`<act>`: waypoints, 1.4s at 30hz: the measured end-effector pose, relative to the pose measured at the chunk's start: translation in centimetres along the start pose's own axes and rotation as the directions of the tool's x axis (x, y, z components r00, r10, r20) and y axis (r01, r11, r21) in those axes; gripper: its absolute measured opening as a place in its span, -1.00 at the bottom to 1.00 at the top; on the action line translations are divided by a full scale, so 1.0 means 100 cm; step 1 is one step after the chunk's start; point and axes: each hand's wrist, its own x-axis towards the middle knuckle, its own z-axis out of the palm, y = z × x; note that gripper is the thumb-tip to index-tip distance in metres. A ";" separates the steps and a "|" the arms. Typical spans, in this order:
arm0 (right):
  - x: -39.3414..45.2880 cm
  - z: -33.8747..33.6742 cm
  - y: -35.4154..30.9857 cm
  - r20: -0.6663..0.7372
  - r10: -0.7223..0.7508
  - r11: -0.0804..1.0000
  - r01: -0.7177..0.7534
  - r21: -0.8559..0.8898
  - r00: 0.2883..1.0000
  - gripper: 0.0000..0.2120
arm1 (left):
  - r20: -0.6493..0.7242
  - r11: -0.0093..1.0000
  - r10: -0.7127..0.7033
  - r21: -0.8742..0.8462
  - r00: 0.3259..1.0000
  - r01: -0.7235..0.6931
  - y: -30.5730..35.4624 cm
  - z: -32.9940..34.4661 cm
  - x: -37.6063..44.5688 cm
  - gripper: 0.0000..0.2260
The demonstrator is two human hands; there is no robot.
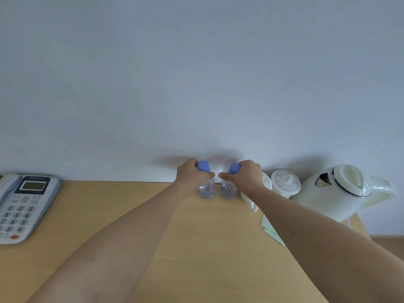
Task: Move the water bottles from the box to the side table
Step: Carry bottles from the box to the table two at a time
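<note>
Two clear water bottles with blue caps are standing upright, side by side, at the far edge of the wooden side table (196, 248), close against the white wall. Left hand (192, 174) is curling its fingers round the neck of the left bottle (206, 190); right hand (244, 176) is gripping the right bottle (227, 190) likewise. Sitting far left is a telephone (24, 206); far right, two lidded cups (285, 182) and a white kettle (341, 193).
</note>
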 end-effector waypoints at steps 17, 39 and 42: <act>0.009 0.017 -0.001 -0.065 0.010 1.000 -0.009 0.021 0.998 -0.45 | -0.074 0.997 0.065 -0.047 0.995 -0.068 -0.001 0.021 0.014 -0.57; -0.065 -0.088 0.028 -0.193 0.009 1.000 -0.012 -0.012 0.981 -0.42 | -0.120 0.912 0.348 0.275 0.930 -0.305 0.089 0.041 -0.058 -0.59; -0.096 -0.131 0.059 -0.267 0.009 0.997 -0.027 -0.067 0.964 -0.41 | -0.056 0.856 0.454 0.304 0.889 -0.418 0.121 0.074 -0.095 -0.57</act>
